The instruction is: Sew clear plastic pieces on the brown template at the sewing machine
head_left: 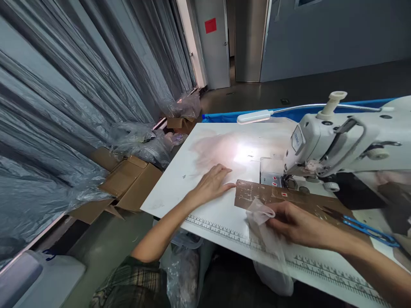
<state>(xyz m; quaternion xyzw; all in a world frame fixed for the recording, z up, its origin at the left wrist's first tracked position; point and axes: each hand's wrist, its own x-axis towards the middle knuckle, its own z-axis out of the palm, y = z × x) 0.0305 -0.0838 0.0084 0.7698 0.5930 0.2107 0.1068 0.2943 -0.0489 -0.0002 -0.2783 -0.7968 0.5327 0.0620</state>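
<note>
Lying flat on the white tabletop point(173, 188), the left hand point(212, 183) holds nothing I can make out; rightward, sheer white fabric point(260, 216) hangs lengthwise over the front edge from the pinched grip of the nearer right hand point(290, 220), the sewing machine point(317, 141) beyond.

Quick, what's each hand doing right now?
Left hand: open, palm down on the white tabletop.
Right hand: closed, holding sheer pale fabric.

Silvery plastic sheeting point(80, 72) is hanging in folds; near its foot, a cardboard box point(139, 188) is sitting beside crumpled clear plastic bags point(152, 149). A red sheet point(210, 25) is clinging to a gray door point(215, 60); a white plastic container point(53, 278) is standing at lower left.
</note>
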